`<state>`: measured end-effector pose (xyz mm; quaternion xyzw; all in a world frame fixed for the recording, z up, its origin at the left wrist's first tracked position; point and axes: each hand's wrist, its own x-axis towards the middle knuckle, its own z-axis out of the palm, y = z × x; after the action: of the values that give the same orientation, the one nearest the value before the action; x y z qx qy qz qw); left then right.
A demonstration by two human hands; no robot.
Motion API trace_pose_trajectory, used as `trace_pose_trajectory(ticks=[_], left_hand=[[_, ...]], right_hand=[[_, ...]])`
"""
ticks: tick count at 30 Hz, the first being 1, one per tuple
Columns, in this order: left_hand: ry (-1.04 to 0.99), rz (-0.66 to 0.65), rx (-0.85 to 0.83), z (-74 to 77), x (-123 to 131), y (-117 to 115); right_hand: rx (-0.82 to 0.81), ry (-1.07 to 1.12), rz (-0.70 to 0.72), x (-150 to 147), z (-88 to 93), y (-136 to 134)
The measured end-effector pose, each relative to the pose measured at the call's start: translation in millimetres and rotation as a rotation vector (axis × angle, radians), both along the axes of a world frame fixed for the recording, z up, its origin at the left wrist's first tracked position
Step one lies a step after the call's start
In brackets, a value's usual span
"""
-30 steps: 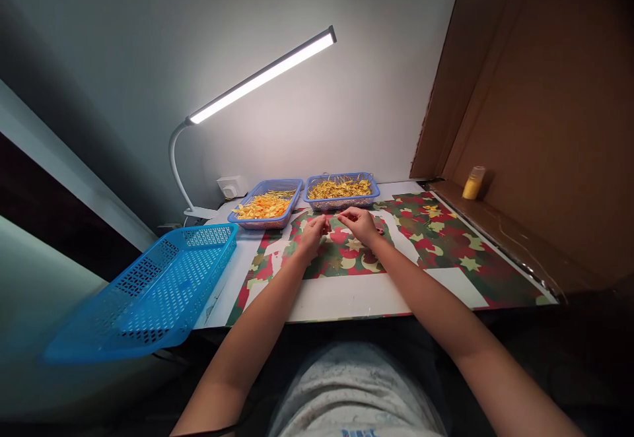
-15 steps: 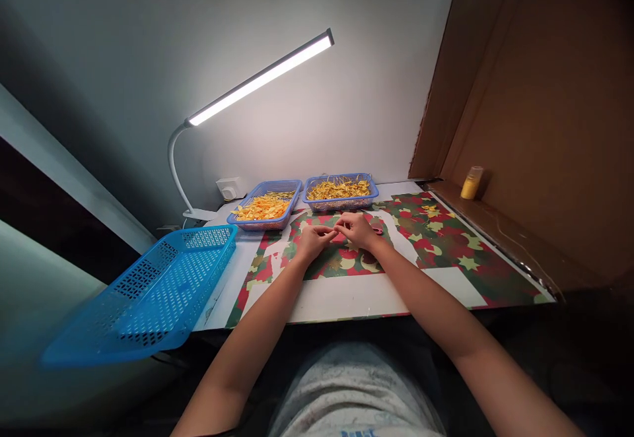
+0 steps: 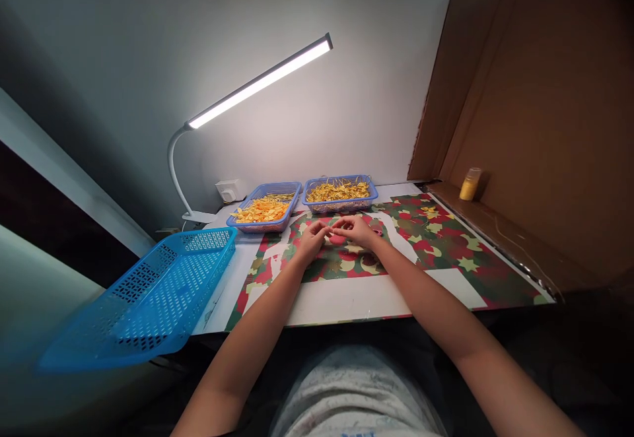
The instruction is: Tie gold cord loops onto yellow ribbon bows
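Observation:
My left hand (image 3: 312, 239) and my right hand (image 3: 354, 230) meet fingertip to fingertip above the patterned sheet (image 3: 347, 264) on the table. Both are closed in a pinch, and whatever lies between the fingers is too small to make out. Just past them stands a blue basket (image 3: 341, 210) of shiny gold pieces (image 3: 339, 191). Left of it, another blue basket (image 3: 262, 228) holds orange-yellow pieces (image 3: 265, 208). A small pinkish-red object (image 3: 378, 232) lies beside my right hand, partly hidden by it.
A large bright-blue perforated basket (image 3: 173, 292) sits at the table's left edge. Behind it a lit desk lamp (image 3: 262, 82) arches over the table. To the right are a cardboard panel (image 3: 535, 120), a small container with yellow contents (image 3: 469, 185) and scattered yellow bits (image 3: 430, 212).
Both hands have shifted slightly to the left, still touching at the fingertips. My right fingers look a little more stretched out. The baskets stay where they were.

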<state>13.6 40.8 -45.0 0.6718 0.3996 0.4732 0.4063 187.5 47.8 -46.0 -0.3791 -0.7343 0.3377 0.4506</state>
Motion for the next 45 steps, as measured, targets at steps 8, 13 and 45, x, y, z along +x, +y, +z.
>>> trace_pose_trajectory(ticks=[8,13,45], left_hand=[[-0.003,-0.003,-0.039,-4.1,-1.4,1.1],[0.011,-0.006,-0.054,-3.0,-1.2,-0.8],[0.053,0.001,0.032,-2.7,-1.0,1.4]], right_hand=[[-0.049,-0.018,0.045,-1.5,-5.6,2.8],[-0.046,-0.043,0.030,-1.9,-4.3,1.4],[0.039,-0.122,0.025,-3.2,13.6,-11.7]])
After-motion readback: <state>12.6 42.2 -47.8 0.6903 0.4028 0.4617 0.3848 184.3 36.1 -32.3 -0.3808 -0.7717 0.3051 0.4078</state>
